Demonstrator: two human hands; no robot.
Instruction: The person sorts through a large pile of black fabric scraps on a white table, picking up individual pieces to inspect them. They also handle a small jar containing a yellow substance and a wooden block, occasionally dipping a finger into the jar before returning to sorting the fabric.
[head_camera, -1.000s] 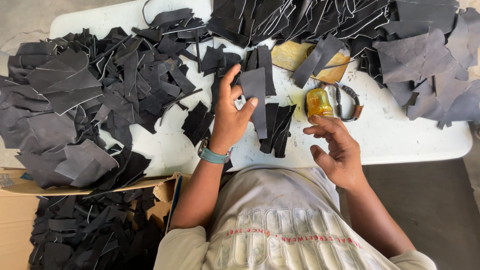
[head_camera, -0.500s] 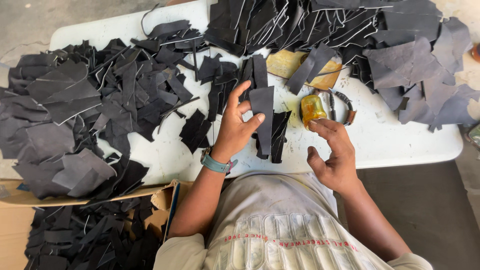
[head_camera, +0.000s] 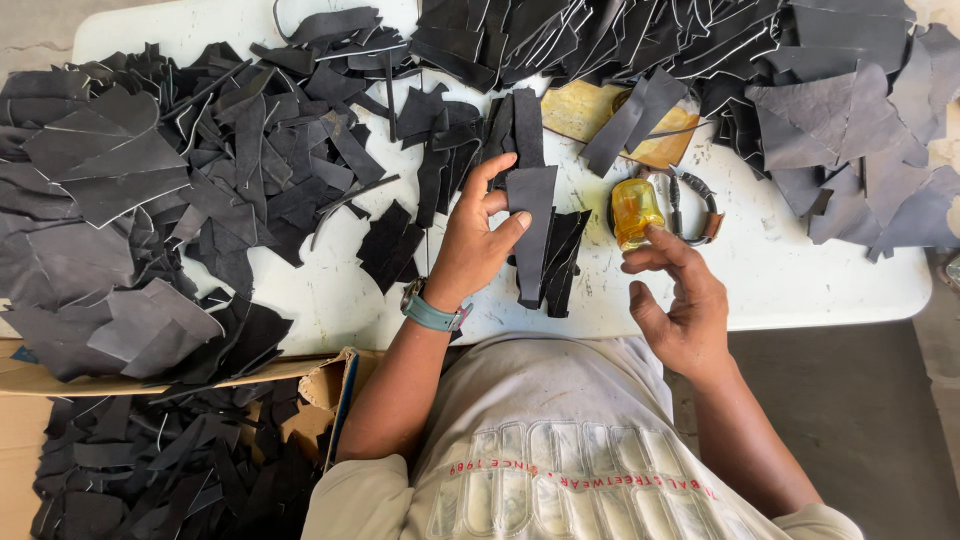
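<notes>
Far left: a cardboard box (head_camera: 330, 375) is standing beside the white table (head_camera: 800, 280), and dark leather scraps (head_camera: 150, 470) are lying loose inside it. Above it, a large heap of black leather offcuts (head_camera: 150, 200) is covering the left part of the tabletop.

Centre: my left hand (head_camera: 470, 245), with a teal watch (head_camera: 432, 313) on the wrist, is gripping a long black leather strip (head_camera: 530, 230). My thumb is pressing its front face and my fingers are curling round its left edge, so the hand is closed on the strip. The strip is hanging upright just above the table, in front of a few more narrow dark pieces (head_camera: 562, 262) lying beneath it.

Right of centre: a small yellow bottle (head_camera: 634, 212) is lying on the table, touching a coiled strap (head_camera: 695, 205). My right hand (head_camera: 680, 300) is hovering just below the bottle, palm turned inward, fingers loosely spread and holding nothing; the fingertips are near the bottle, but I cannot tell whether they are touching it.

Far right and top: more grey and black leather sheets (head_camera: 850, 130) are piling over a tan board (head_camera: 600, 120).
</notes>
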